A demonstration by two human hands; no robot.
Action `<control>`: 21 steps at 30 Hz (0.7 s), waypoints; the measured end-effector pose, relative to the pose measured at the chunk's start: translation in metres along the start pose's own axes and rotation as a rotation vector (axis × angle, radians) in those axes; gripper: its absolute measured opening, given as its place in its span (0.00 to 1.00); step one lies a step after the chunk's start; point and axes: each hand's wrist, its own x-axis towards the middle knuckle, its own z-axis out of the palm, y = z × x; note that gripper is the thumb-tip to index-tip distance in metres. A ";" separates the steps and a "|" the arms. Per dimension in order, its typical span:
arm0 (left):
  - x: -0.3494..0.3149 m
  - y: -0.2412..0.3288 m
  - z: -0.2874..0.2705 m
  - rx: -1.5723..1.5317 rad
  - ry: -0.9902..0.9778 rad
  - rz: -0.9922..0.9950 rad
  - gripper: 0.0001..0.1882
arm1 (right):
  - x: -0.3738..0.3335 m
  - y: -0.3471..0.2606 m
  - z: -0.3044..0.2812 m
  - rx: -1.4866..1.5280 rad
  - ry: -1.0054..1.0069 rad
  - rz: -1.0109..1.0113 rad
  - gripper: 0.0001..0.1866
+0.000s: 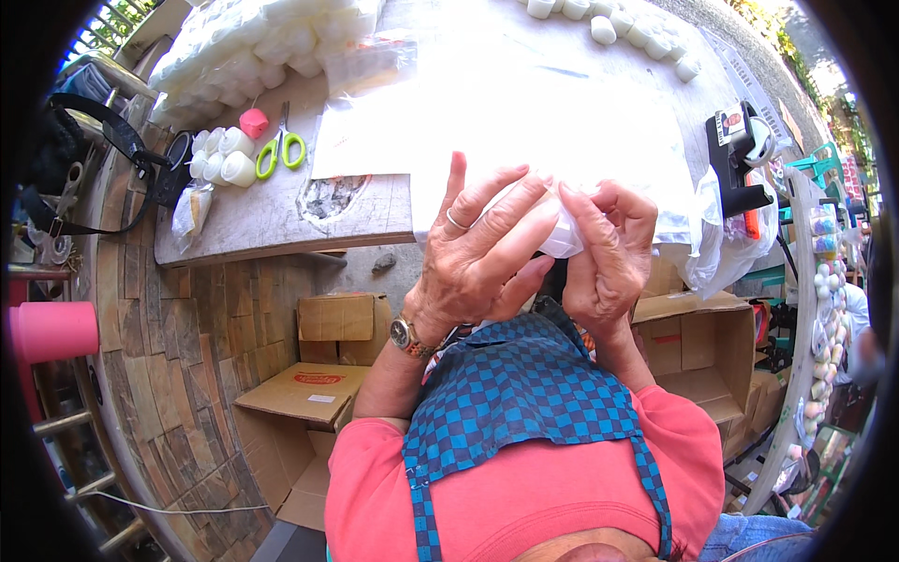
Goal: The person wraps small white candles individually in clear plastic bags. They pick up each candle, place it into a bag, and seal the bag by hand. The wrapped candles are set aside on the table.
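Just over the table's near edge, my two hands meet around a small white, translucent, crinkled wrapper (562, 242). My left hand (482, 248), with a ring and a wristwatch, has its thumb and bent fingers on the left side of it; one finger sticks up. On the other side my right hand (609, 253) pinches it between thumb and curled fingers. Glare on the white sheets (552, 112) washes out its upper edge, and whether anything is inside it cannot be made out.
Green-handled scissors (281, 153) lie left, by white candle cups (225, 157) and a pink lump (253, 123). A bagged stack of white cups (272, 47) stands far left. A black tape dispenser (740, 159) and plastic bag (726, 248) are right. Cardboard boxes (309, 384) sit below.
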 end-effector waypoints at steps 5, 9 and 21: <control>-0.005 -0.007 0.003 -0.202 0.063 -0.011 0.15 | 0.002 -0.005 0.001 -0.081 -0.014 -0.044 0.30; -0.006 -0.010 0.005 -0.219 0.085 -0.002 0.15 | 0.004 -0.007 0.000 -0.101 -0.041 -0.047 0.31; -0.008 -0.015 0.013 -0.332 0.196 -0.014 0.29 | 0.002 0.000 -0.005 0.044 -0.060 0.030 0.25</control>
